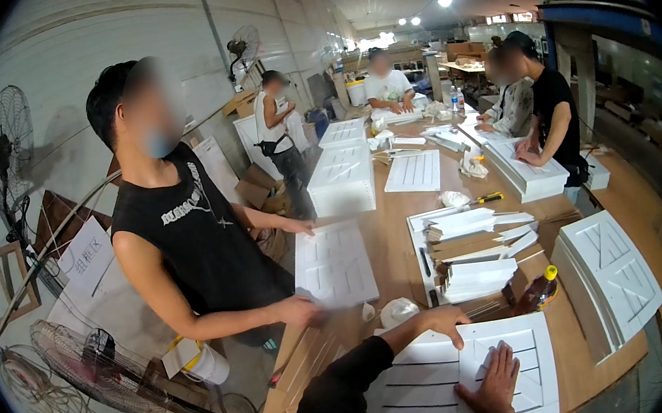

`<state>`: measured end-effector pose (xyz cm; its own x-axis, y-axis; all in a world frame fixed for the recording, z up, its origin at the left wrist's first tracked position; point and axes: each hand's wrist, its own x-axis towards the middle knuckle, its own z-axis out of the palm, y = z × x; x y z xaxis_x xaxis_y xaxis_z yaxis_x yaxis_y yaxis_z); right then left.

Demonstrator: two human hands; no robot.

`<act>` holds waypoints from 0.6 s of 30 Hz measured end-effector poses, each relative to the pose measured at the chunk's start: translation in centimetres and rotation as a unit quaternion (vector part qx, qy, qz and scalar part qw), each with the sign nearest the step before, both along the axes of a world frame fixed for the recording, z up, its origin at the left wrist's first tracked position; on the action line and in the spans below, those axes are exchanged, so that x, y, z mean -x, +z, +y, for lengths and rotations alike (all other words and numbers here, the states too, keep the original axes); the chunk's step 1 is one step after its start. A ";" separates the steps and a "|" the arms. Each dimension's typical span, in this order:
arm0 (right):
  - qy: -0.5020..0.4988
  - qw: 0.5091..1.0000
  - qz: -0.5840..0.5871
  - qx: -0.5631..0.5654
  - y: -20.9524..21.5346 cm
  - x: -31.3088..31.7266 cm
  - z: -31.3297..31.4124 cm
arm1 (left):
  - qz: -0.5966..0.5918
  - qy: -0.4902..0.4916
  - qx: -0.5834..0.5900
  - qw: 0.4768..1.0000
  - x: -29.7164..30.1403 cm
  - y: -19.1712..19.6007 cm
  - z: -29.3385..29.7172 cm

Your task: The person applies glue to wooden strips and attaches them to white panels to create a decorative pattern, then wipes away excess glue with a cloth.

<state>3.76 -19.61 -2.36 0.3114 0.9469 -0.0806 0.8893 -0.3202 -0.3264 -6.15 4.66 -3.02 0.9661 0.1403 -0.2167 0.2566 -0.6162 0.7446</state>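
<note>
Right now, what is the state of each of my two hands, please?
Left hand: open, touching the white rectangular panel with dark lines.
Right hand: open, palm down on it.

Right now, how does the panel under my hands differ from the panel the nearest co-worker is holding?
Your panel has dark lines; the held panel has paler ones. Your right hand lies spread on your panel's face, while the co-worker's hands grip the held panel by its side. Both are white with line patterns.

A black sleeve [337, 398] ends above the left hand [441, 324].
</note>
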 end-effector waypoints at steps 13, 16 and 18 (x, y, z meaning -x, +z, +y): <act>0.007 1.000 0.009 -0.021 0.4 0.1 -0.3 | 0.031 0.063 0.064 0.995 0.9 -0.2 -0.8; 0.006 0.999 0.016 -0.037 0.2 0.0 -0.3 | 0.049 0.076 0.144 0.985 1.1 -0.9 -0.5; 0.007 0.998 0.021 -0.056 0.0 -0.1 -0.3 | 0.056 0.061 0.120 0.989 0.8 -0.9 -0.3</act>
<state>3.88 -19.94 -2.35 0.2964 0.9550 0.0125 0.8784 -0.2675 -0.3961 -6.94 4.32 -3.92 0.9134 0.1850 -0.3626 0.4069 -0.3845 0.8286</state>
